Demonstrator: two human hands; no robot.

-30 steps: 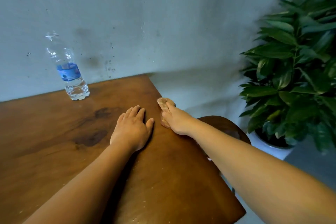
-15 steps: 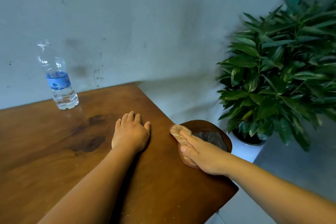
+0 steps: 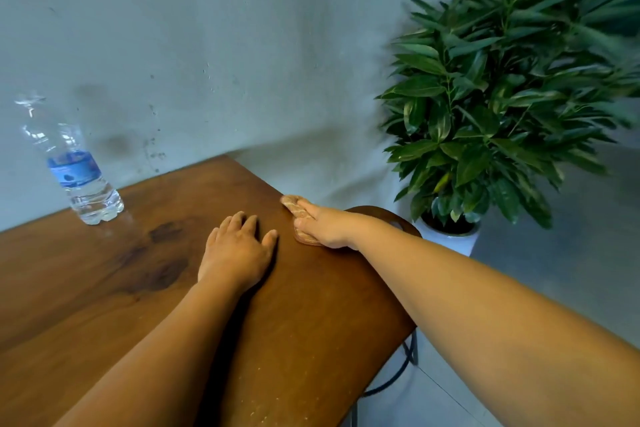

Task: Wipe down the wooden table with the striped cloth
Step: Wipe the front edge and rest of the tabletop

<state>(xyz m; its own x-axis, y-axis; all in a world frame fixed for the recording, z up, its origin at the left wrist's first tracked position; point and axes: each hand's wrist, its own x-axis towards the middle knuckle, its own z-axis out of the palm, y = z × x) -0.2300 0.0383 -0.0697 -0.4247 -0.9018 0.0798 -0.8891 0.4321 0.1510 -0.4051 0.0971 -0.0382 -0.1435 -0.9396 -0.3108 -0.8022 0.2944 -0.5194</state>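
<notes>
The wooden table [image 3: 104, 288] fills the lower left, with dark stains near its middle and pale crumbs at the near end. My right hand [image 3: 325, 224] presses the folded striped cloth [image 3: 294, 206] flat against the table's right edge; only the cloth's far tip and left rim show from under the fingers. My left hand [image 3: 235, 253] rests palm down on the wood just left of it, fingers spread, holding nothing.
A clear water bottle [image 3: 74, 170] with a blue label stands at the back left by the grey wall. A round wooden stool [image 3: 398, 218] sits just beyond the table's right edge. A leafy plant [image 3: 502, 97] in a white pot [image 3: 450, 239] stands to the right.
My right hand slid the cloth back along the right edge toward me, then forward again to its spot near my left hand. The left hand stayed put. The view shifted.
</notes>
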